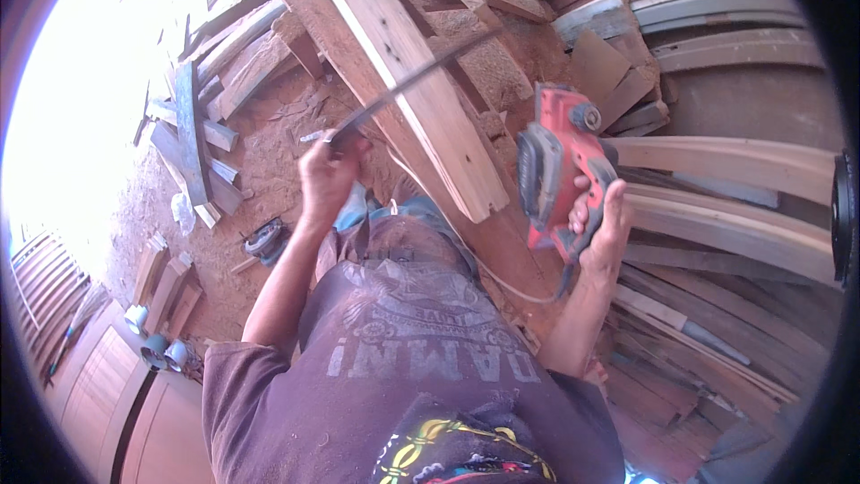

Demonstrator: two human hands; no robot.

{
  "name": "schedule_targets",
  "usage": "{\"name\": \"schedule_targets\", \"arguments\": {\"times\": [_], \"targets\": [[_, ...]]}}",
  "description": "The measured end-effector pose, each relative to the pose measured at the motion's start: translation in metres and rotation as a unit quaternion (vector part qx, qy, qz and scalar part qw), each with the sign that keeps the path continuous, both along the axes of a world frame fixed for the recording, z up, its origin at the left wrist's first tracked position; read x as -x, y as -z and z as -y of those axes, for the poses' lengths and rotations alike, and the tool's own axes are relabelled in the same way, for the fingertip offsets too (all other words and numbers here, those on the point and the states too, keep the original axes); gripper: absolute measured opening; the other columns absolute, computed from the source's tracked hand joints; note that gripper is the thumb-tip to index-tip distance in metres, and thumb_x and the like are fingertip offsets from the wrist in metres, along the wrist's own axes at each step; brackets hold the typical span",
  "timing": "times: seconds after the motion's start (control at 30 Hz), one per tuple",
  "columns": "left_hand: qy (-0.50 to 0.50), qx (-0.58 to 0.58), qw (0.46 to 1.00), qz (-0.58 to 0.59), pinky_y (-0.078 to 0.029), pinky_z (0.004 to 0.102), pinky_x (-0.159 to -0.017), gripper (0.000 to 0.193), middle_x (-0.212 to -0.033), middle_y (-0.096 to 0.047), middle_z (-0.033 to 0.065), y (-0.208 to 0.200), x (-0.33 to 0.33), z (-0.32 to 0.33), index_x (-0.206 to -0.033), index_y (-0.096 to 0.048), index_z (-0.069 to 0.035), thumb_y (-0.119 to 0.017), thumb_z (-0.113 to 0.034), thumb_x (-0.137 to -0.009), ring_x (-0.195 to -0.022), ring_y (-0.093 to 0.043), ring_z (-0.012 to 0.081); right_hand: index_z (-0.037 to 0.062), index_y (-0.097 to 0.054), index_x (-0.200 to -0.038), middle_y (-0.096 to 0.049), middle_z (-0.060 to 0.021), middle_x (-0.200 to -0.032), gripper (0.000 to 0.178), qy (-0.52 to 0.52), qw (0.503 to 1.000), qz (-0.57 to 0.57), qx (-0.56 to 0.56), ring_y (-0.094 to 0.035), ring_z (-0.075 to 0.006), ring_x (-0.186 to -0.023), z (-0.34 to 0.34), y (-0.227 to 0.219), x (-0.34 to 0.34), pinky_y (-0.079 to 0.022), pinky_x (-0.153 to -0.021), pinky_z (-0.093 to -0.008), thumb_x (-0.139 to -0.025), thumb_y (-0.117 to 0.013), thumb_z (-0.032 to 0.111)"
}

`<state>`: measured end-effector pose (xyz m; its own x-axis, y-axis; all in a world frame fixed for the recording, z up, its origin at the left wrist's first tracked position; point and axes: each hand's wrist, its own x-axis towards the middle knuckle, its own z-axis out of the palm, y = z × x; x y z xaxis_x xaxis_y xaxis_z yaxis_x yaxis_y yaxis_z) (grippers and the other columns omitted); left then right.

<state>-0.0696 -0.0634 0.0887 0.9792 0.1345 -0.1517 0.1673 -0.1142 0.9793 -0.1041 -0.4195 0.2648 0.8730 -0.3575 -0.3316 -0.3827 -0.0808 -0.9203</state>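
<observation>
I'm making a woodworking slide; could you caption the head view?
Right hand gripping a red electric planer, left hand holding a long dark bar across a pale timber beam.

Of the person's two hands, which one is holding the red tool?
The right hand: it grips the red tool. The left hand differs, because it holds a long, thin dark bar instead.

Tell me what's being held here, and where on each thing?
The left grip holds a long dark bar by its end nearest the body; the right grip holds a red power planer by its handle.
</observation>
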Motion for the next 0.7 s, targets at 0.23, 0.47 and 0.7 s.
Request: {"name": "schedule_targets", "arguments": {"times": [0.23, 0.47, 0.7], "targets": [[0.086, -0.125, 0.987, 0.058, -0.058, 0.0356, -0.076, 0.017, -0.099, -0.077, 0.0163, -0.009, 0.035, 0.086, -0.108, -0.075, -0.002, -0.074, -0.013, -0.095, -0.085, -0.075, 0.0259, -0.0025, -0.065, -0.112, -0.050, 0.0004, -0.067, 0.061, 0.098, 0.995, -0.014, 0.015, -0.046, -0.0091, -0.056, 0.042, 0.006, 0.105, -0.037, -0.052, -0.0266, -0.108, -0.053, 0.058], [0.058, -0.151, 0.980, 0.118, -0.060, 0.0385, -0.074, 0.015, -0.097, -0.076, 0.0179, 0.018, 0.026, 0.103, -0.106, -0.072, -0.001, -0.071, -0.012, -0.096, -0.085, -0.077, 0.0312, -0.0032, -0.067, -0.112, -0.050, 0.0008, -0.067, 0.059, 0.048, 0.997, -0.053, 0.028, -0.047, -0.0086, -0.057, 0.049, 0.015, 0.141, -0.037, -0.052, -0.0257, -0.109, -0.053, 0.055], [0.059, -0.167, 0.978, 0.111, -0.059, 0.0379, -0.074, 0.013, -0.093, -0.077, 0.0176, 0.013, 0.027, 0.107, -0.105, -0.074, -0.003, -0.066, -0.010, -0.097, -0.085, -0.077, 0.0298, -0.0016, -0.069, -0.115, -0.054, 0.0034, -0.070, 0.054, -0.030, 0.995, -0.091, -0.021, -0.049, -0.0066, -0.061, 0.059, 0.012, 0.145, -0.043, -0.056, -0.0256, -0.107, -0.060, 0.051]]}}
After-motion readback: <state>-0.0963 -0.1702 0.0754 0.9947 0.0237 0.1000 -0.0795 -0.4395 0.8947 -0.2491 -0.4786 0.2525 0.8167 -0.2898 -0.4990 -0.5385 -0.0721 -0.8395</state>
